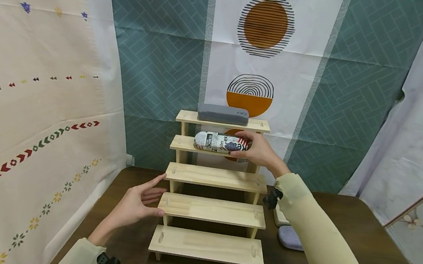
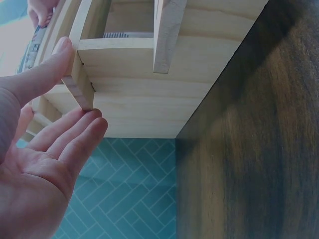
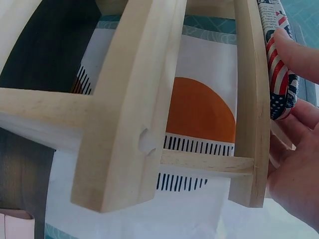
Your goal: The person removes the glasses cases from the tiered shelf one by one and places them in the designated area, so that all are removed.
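Observation:
A wooden stepped stand [image 1: 213, 210] with several tiers stands on the table. On its second tier from the top is a glasses case [image 1: 214, 142] printed with newsprint and a stars-and-stripes pattern. My right hand [image 1: 258, 150] grips the right end of this case, thumb at the front and fingers behind. The right wrist view shows the same case [image 3: 277, 59] beside a board edge. My left hand [image 1: 133, 206] holds the left end of the second-lowest tier between thumb and fingertips, the index finger reaching the tier above. A grey glasses case [image 1: 223, 114] lies on the top tier.
Right of the stand, partly behind my right sleeve, a lavender case [image 1: 291, 238] and a cream-coloured item [image 1: 281, 216] lie on the dark wooden table [image 1: 341, 236]. Patterned cloths [image 1: 165, 56] hang behind and on both sides.

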`<state>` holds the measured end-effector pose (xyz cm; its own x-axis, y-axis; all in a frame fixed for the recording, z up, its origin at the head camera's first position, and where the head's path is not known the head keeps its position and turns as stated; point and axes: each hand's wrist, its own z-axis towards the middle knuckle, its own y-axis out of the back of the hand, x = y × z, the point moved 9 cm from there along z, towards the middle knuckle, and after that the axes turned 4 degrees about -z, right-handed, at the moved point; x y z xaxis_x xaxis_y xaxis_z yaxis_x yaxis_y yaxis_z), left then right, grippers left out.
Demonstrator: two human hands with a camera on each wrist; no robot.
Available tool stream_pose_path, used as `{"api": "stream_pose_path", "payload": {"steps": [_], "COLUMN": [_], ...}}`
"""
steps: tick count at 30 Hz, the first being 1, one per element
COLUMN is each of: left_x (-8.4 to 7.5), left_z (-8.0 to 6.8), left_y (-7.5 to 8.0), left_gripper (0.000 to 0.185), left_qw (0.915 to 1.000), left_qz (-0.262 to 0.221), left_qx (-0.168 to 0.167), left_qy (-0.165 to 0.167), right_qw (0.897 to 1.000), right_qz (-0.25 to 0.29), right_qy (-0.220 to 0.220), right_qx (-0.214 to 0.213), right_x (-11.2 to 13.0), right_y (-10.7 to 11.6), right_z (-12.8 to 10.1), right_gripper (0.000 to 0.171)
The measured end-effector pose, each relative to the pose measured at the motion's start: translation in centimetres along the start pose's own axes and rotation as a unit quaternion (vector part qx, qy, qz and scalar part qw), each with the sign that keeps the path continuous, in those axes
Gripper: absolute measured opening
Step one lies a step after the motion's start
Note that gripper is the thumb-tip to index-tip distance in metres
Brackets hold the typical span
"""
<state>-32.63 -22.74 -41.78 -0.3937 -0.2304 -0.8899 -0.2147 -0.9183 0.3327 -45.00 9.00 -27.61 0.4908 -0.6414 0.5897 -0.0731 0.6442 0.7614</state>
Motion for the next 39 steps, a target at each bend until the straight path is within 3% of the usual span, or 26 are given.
{"api": "stream_pose_path", "payload": {"steps": [8, 20, 39], "left_x": [0.1, 0.0, -0.1], "left_z": [0.0, 0.0, 0.0], "left_y": [0.0, 0.0, 0.1], "left_gripper": [0.104, 0.104, 0.104], "left_qw": [1.0000, 1.0000, 1.0000], "left_qz": [-0.003, -0.006, -0.007], "left_qx": [0.000, 0.000, -0.001], "left_qy": [0.001, 0.001, 0.004], "right_qw": [1.000, 0.994, 0.980], "right_qz": [0.028, 0.104, 0.182], "right_qy": [-0.001, -0.036, -0.021], "right_qx": [-0.001, -0.024, -0.076], "right_x": [0.0, -0.4, 0.4], "right_y": [0.0, 0.0, 0.5], "right_z": [-0.1, -0.8, -1.9], "right_gripper": [0.068, 0.067, 0.066]}}
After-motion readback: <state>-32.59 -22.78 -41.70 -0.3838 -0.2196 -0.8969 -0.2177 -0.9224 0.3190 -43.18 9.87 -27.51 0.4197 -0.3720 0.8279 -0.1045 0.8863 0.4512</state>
